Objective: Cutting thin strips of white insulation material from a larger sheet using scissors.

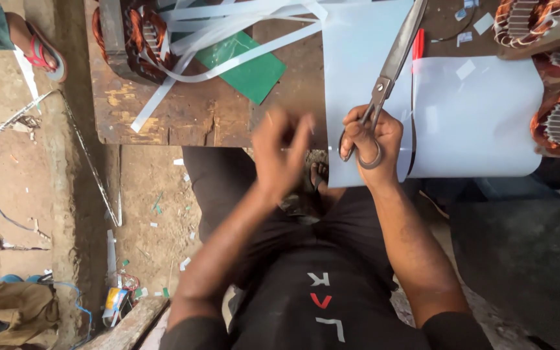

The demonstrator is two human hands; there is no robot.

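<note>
My right hand [369,144] grips the ring handles of long grey metal scissors [396,55], whose blades lie pointing away over a pale blue-white plastic sheet [474,123] on the wooden bench. My left hand [281,155] hovers blurred at the bench's near edge, just left of the sheet, fingers spread and holding nothing that I can make out. A red pen [418,44] lies on the sheet beside the blades.
White cut strips [228,29] and a green card [249,65] lie on the worn wooden bench [182,116]. Copper-wound motor stators sit at back left [127,35] and along the right [555,120]. A person's sandalled foot [37,48] is at top left. Scraps litter the dirt floor [144,246].
</note>
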